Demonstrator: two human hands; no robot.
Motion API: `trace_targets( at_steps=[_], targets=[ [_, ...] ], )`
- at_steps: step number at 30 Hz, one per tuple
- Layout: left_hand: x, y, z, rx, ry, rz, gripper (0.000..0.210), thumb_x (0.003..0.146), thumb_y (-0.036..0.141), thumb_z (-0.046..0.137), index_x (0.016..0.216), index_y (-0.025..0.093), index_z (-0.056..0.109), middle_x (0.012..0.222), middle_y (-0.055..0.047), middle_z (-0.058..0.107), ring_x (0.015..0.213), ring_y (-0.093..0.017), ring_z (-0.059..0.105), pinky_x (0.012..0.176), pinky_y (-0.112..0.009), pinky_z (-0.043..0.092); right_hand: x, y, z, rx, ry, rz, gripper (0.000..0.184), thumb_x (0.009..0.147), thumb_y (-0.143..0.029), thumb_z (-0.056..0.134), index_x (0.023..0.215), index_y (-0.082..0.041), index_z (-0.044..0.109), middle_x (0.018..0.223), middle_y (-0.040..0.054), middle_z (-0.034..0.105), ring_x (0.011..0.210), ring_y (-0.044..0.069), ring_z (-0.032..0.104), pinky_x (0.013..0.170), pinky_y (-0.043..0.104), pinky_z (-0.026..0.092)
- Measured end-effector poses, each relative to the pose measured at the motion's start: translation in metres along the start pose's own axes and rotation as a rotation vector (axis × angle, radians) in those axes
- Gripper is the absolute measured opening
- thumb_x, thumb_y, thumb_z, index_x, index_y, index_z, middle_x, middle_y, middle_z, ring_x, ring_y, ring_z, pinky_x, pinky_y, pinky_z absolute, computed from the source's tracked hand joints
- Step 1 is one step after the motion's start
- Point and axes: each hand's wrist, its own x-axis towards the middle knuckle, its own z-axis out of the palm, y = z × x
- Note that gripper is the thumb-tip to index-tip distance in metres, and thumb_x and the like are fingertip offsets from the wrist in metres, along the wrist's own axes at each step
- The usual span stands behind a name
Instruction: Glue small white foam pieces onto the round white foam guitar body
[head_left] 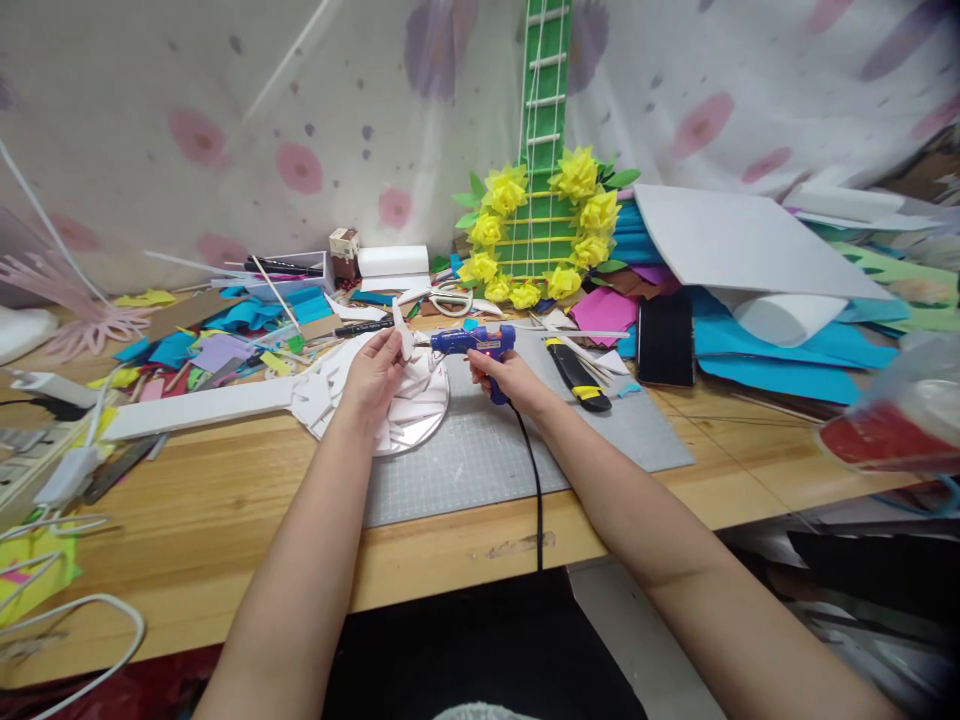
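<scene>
My right hand [499,375] is closed round the handle of a blue hot glue gun [474,343], its nozzle pointing left. Between the fingers of my left hand [376,368] stands a small white foam piece [403,330], right at the nozzle tip. Below my left hand lies a round white foam shape [420,410] covered with white pieces. A long white neck [206,405] reaches left from it. The glue gun's black cord [535,470] hangs down over the table edge. Part of the round shape is hidden by my left hand.
A grey cutting mat [480,460] lies on the wooden table [240,500]. To the right are a yellow-black utility knife [576,375] and a dark phone [665,340]. Behind stands a green paper guitar [545,120] with yellow flowers. Paper scraps [225,350] crowd the left, blue sheets [765,350] the right.
</scene>
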Motion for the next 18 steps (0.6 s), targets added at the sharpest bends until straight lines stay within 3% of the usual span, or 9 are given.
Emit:
trace_targets(
  at_steps=[18],
  targets=[
    [-0.0088, -0.0015, 0.0054, 0.187, -0.066, -0.016, 0.025, 0.06, 0.034, 0.079, 0.069, 0.014, 0.066, 0.069, -0.001, 0.063, 0.063, -0.009, 0.058, 0.064, -0.021, 0.048, 0.0029, -0.0006, -0.0061, 0.038, 0.089, -0.047, 0.039, 0.062, -0.053, 0.069, 0.061, -0.017, 0.053, 0.05, -0.0036, 0.051, 0.039, 0.005, 0.04, 0.038, 0.019, 0.034]
  ],
)
